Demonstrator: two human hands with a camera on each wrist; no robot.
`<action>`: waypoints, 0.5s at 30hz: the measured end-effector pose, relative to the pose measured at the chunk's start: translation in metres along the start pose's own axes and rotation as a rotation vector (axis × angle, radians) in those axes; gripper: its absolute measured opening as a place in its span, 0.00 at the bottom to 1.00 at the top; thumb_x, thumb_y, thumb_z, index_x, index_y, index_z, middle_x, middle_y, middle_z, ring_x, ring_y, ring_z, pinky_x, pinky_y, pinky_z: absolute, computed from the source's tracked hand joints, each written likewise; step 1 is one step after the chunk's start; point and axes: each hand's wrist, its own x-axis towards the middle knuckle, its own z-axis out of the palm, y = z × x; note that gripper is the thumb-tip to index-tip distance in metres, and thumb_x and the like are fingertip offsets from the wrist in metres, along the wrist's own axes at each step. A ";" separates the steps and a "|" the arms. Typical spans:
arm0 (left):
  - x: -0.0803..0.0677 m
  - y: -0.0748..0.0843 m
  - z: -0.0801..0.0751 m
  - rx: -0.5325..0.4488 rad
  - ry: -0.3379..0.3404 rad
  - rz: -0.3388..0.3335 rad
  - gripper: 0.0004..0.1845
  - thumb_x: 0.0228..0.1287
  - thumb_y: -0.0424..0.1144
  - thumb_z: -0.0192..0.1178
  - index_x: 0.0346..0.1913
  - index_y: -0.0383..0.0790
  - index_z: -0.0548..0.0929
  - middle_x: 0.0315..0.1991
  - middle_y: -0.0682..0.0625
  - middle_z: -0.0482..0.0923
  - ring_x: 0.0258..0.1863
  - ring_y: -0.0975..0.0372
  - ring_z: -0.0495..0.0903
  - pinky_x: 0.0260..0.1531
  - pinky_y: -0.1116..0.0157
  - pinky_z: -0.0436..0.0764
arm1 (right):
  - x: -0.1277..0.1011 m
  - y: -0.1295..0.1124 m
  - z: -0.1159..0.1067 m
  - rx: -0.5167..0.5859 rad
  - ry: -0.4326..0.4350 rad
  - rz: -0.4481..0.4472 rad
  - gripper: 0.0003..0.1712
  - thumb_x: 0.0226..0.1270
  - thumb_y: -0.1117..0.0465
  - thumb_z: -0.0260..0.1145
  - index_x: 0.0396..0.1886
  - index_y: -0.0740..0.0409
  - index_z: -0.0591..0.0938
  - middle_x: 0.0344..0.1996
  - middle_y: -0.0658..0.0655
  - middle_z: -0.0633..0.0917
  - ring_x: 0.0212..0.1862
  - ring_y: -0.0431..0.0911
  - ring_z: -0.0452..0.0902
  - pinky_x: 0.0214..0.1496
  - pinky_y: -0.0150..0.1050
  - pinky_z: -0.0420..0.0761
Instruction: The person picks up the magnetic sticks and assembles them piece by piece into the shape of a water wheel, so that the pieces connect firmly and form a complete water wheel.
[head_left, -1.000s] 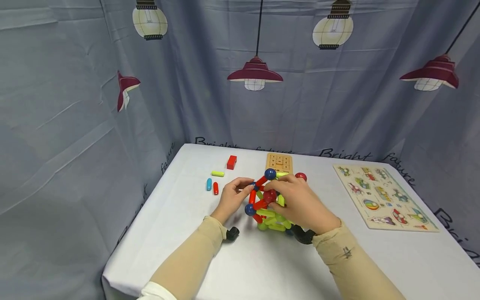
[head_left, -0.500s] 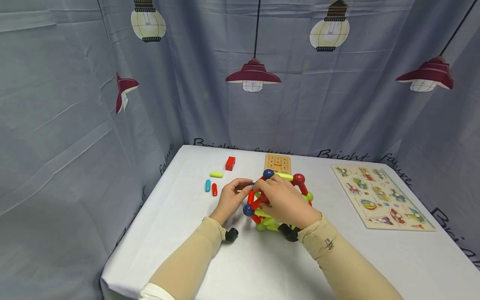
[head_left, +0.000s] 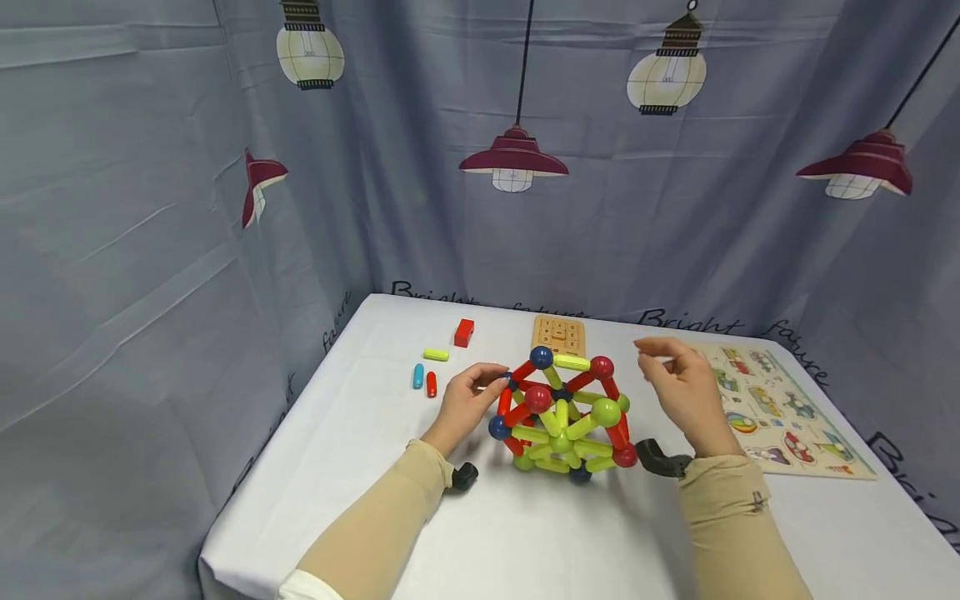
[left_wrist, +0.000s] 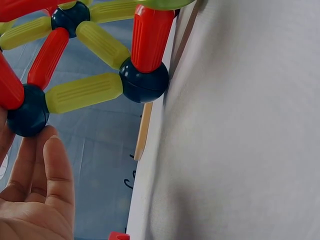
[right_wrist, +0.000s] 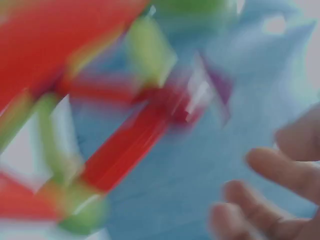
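A structure of magnetic balls and sticks in red, lime green and dark blue stands on the white table. Thumb and fingertips of my left hand pinch a dark blue ball at its upper left corner. Up close, the left wrist view shows yellow-green sticks and red sticks joined to the blue balls. My right hand hovers to the right of the structure, apart from it, fingers loosely bent and holding nothing. In the blurred right wrist view, its fingers are separated from a red ball.
Loose on the table at left lie a blue stick, a red stick and a lime stick. Behind them is a red block. A wooden number board sits at the back, a picture puzzle board at right.
My right hand has come away from the front of the structure and moved right, uncovering the red and green balls there. The left hand stays at the same corner.
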 end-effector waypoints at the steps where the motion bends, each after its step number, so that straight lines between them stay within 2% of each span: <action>1: 0.000 0.001 0.001 0.008 0.001 0.003 0.14 0.72 0.51 0.65 0.56 0.55 0.85 0.52 0.56 0.86 0.53 0.61 0.82 0.52 0.65 0.83 | -0.004 0.015 0.000 0.009 -0.039 0.084 0.19 0.80 0.51 0.58 0.62 0.53 0.83 0.54 0.59 0.84 0.39 0.40 0.80 0.34 0.33 0.75; 4: 0.000 0.003 0.004 0.014 -0.004 0.004 0.14 0.72 0.50 0.65 0.56 0.54 0.85 0.51 0.56 0.86 0.52 0.61 0.82 0.50 0.66 0.83 | -0.019 0.050 0.008 0.085 -0.158 0.254 0.25 0.80 0.46 0.58 0.67 0.53 0.79 0.58 0.63 0.83 0.42 0.45 0.81 0.37 0.37 0.78; 6: 0.000 0.004 0.006 0.021 -0.019 0.008 0.14 0.73 0.51 0.64 0.56 0.54 0.85 0.51 0.57 0.85 0.52 0.62 0.82 0.50 0.66 0.83 | -0.028 0.066 0.017 0.149 -0.163 0.307 0.25 0.79 0.45 0.60 0.66 0.54 0.80 0.57 0.61 0.84 0.44 0.46 0.81 0.39 0.38 0.80; 9: 0.002 0.005 0.004 0.088 -0.017 0.036 0.15 0.74 0.52 0.62 0.57 0.53 0.85 0.51 0.57 0.86 0.51 0.62 0.83 0.50 0.64 0.83 | -0.036 0.080 0.028 0.241 -0.109 0.313 0.25 0.77 0.44 0.63 0.64 0.54 0.81 0.53 0.56 0.86 0.46 0.43 0.83 0.44 0.36 0.84; 11: 0.004 0.005 -0.001 0.210 0.052 0.072 0.15 0.76 0.52 0.60 0.57 0.51 0.85 0.50 0.55 0.86 0.51 0.60 0.83 0.51 0.62 0.82 | -0.037 0.086 0.034 0.299 -0.074 0.290 0.25 0.76 0.45 0.64 0.64 0.55 0.81 0.53 0.54 0.85 0.47 0.40 0.84 0.45 0.34 0.85; 12: 0.004 0.004 -0.006 0.306 0.106 0.083 0.15 0.77 0.50 0.59 0.57 0.50 0.86 0.50 0.53 0.86 0.51 0.58 0.82 0.51 0.60 0.82 | -0.037 0.089 0.037 0.319 -0.068 0.282 0.26 0.76 0.45 0.64 0.64 0.55 0.81 0.54 0.54 0.85 0.48 0.39 0.84 0.46 0.34 0.86; 13: 0.004 0.003 -0.011 0.412 0.165 0.082 0.14 0.77 0.49 0.58 0.56 0.48 0.86 0.51 0.51 0.86 0.52 0.56 0.82 0.52 0.57 0.81 | -0.036 0.090 0.039 0.336 -0.066 0.273 0.26 0.76 0.45 0.64 0.64 0.55 0.81 0.54 0.54 0.85 0.48 0.39 0.84 0.46 0.33 0.86; 15: 0.004 0.000 -0.022 0.619 0.269 0.036 0.14 0.76 0.44 0.59 0.57 0.44 0.86 0.54 0.45 0.84 0.54 0.50 0.80 0.55 0.53 0.78 | -0.035 0.093 0.043 0.359 -0.065 0.262 0.25 0.77 0.46 0.64 0.65 0.55 0.81 0.55 0.57 0.85 0.48 0.39 0.84 0.47 0.33 0.85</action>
